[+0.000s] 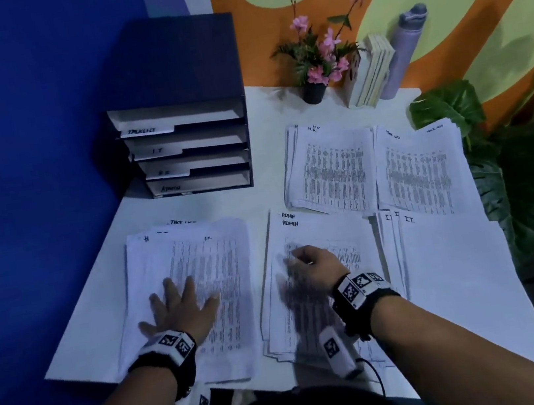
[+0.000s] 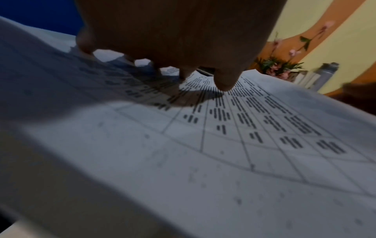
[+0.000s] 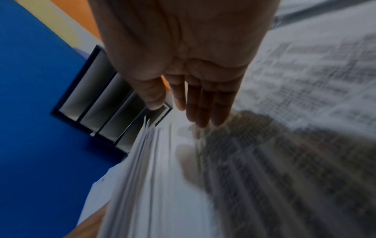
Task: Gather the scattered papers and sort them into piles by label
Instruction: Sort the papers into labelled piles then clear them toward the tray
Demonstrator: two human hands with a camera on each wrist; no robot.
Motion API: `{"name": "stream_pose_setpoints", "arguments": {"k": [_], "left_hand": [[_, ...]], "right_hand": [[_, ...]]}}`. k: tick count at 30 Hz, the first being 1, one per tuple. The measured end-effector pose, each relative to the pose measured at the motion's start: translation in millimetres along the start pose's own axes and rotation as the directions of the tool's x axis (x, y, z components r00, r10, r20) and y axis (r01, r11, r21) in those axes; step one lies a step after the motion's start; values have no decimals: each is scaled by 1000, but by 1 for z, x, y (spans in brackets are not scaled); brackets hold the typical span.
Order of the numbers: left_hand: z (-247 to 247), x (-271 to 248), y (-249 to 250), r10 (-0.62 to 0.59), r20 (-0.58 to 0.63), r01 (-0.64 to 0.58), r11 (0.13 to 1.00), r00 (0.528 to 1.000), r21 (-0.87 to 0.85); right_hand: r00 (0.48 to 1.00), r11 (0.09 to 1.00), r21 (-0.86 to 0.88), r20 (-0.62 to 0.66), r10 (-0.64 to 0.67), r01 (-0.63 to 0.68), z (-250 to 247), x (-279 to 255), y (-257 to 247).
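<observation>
My left hand (image 1: 180, 302) lies flat with spread fingers on the mixed stack of printed sheets (image 1: 197, 257) at the table's near left. In the left wrist view the fingertips (image 2: 223, 83) press on its top sheet (image 2: 203, 145). My right hand (image 1: 306, 264) hovers over the ADMIN pile (image 1: 318, 229), blurred, holding nothing. The right wrist view shows its fingers (image 3: 201, 109) straight and close together just above that pile (image 3: 264, 161). Farther back lie the HR pile (image 1: 329, 165) and the task list pile (image 1: 420, 169). The IT pile (image 1: 448, 265) is at the near right.
A dark file organizer (image 1: 187, 144) with several labelled trays stands at the back left against the blue wall. A flower pot (image 1: 315, 91), books (image 1: 371, 72) and a bottle (image 1: 405, 49) line the back edge. A leafy plant (image 1: 524, 170) stands beyond the table's right edge.
</observation>
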State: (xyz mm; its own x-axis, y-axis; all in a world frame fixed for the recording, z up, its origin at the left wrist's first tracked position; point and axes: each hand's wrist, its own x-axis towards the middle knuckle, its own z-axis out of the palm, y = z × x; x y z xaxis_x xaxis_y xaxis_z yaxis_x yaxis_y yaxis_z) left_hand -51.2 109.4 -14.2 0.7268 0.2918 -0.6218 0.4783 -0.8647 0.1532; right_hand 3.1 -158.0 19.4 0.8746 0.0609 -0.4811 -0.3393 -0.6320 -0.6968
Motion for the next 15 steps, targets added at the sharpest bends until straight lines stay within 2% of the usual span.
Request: {"name": "stream_pose_setpoints", "arguments": {"k": [3,5,7,9,11,13,15], "left_hand": [[5,-9,0,84,28,-86,995,996,53],[7,-13,0,146,24,-147,987,989,68],[7,-17,-1,218,-5,-217,975,976,38],[4,-16,-5,250,-80,-253,967,965,-33],[-1,-6,-13,185,-182,-214,965,966,-150],[-9,5,-25,80,-251,-143,959,965,-244],[-16,12,-32,29,-295,-137,927,955,-349]], "right_hand": [[986,995,57,151,67,-77,32,4,-10],[978,987,122,195,78,-103,49,5,-12],[983,984,161,179,47,-77,62,5,-13],[994,987,145,91,53,-66,69,5,-14],[997,986,147,22,72,-75,70,5,-17],[995,971,217,5,102,-101,68,7,-17],[992,955,272,-8,122,-115,63,7,-18]]}}
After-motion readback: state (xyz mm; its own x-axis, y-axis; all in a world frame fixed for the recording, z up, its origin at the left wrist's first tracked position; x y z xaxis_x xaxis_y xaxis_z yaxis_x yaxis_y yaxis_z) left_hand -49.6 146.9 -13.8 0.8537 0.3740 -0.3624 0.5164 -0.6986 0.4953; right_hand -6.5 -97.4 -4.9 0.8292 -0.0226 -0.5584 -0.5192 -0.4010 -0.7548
